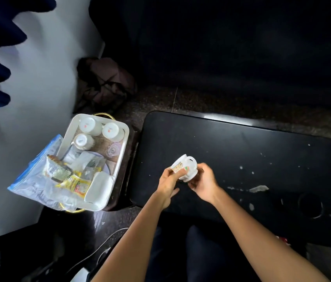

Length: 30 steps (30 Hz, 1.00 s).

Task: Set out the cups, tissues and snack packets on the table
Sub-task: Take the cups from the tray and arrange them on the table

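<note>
I hold a white cup with a gold pattern and a handle above the black table, tilted on its side. My left hand grips its rim side and my right hand grips its base. To the left, a white tray carries three upside-down white cups, a small glass, folded white tissues, a yellow snack packet and a silver-green snack packet.
A clear plastic bag with a blue edge hangs off the tray's left side. A dark bag lies on the floor behind the tray. White specks and a scrap mark the table, with a round recess at right.
</note>
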Each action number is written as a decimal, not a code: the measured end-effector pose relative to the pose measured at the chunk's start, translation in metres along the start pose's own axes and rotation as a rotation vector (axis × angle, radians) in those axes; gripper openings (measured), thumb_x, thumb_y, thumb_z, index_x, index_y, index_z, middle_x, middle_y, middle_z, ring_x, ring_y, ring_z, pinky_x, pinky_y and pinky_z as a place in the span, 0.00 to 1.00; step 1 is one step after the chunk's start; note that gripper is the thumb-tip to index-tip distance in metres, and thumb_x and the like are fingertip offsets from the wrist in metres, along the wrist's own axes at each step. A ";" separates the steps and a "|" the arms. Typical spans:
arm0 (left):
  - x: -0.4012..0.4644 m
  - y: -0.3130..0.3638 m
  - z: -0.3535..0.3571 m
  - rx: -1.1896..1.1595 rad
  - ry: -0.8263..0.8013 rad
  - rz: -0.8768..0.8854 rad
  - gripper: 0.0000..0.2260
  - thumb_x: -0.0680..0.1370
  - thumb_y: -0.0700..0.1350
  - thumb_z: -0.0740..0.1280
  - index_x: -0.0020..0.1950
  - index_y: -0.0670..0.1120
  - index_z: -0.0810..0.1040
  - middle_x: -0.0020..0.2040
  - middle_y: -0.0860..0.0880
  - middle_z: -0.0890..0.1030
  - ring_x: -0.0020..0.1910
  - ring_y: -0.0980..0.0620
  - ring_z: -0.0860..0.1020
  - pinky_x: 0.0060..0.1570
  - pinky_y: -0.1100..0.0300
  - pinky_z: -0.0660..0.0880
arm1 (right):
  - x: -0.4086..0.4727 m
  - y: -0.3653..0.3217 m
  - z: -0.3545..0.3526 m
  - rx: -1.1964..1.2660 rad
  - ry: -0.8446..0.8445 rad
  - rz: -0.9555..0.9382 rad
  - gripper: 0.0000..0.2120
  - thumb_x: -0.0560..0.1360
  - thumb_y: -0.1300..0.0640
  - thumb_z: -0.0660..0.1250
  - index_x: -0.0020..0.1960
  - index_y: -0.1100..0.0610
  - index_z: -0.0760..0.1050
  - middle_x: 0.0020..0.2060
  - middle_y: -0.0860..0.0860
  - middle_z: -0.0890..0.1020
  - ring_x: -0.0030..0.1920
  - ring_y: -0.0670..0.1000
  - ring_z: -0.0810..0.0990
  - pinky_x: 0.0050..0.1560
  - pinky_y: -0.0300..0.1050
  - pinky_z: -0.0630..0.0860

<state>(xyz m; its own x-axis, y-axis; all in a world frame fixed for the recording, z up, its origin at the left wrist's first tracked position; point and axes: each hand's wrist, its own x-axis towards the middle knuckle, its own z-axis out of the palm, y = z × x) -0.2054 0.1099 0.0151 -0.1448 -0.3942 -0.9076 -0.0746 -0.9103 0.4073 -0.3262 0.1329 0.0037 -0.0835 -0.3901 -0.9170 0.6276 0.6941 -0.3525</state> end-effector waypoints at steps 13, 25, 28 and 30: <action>-0.002 -0.017 0.032 0.441 0.227 0.321 0.28 0.65 0.48 0.79 0.57 0.53 0.65 0.54 0.55 0.74 0.51 0.53 0.75 0.47 0.61 0.70 | -0.017 0.000 -0.027 -0.594 0.275 -0.674 0.12 0.76 0.63 0.59 0.54 0.56 0.79 0.53 0.52 0.81 0.51 0.50 0.79 0.49 0.40 0.76; 0.046 -0.056 0.057 0.460 0.290 0.335 0.25 0.70 0.45 0.74 0.61 0.52 0.64 0.57 0.52 0.77 0.51 0.52 0.78 0.49 0.57 0.76 | 0.027 0.029 -0.049 -0.773 0.263 -0.610 0.21 0.77 0.67 0.57 0.69 0.58 0.70 0.63 0.52 0.74 0.60 0.52 0.75 0.58 0.38 0.69; 0.069 -0.060 0.061 0.546 0.319 0.336 0.25 0.71 0.47 0.73 0.63 0.52 0.64 0.56 0.53 0.77 0.49 0.52 0.77 0.43 0.59 0.73 | 0.052 0.035 -0.054 -0.765 0.265 -0.618 0.21 0.76 0.68 0.58 0.68 0.58 0.71 0.62 0.53 0.73 0.60 0.51 0.75 0.59 0.38 0.70; 0.086 -0.064 0.062 0.596 0.330 0.357 0.24 0.71 0.48 0.72 0.62 0.53 0.64 0.56 0.53 0.77 0.49 0.52 0.78 0.42 0.59 0.74 | 0.069 0.038 -0.056 -0.736 0.259 -0.617 0.21 0.76 0.69 0.58 0.68 0.58 0.71 0.61 0.52 0.73 0.60 0.50 0.74 0.60 0.38 0.71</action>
<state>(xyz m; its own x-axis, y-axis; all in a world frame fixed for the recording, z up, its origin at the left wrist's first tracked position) -0.2740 0.1416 -0.0829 0.0352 -0.7538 -0.6562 -0.6112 -0.5358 0.5826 -0.3516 0.1661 -0.0836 -0.4554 -0.7261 -0.5151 -0.2119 0.6504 -0.7295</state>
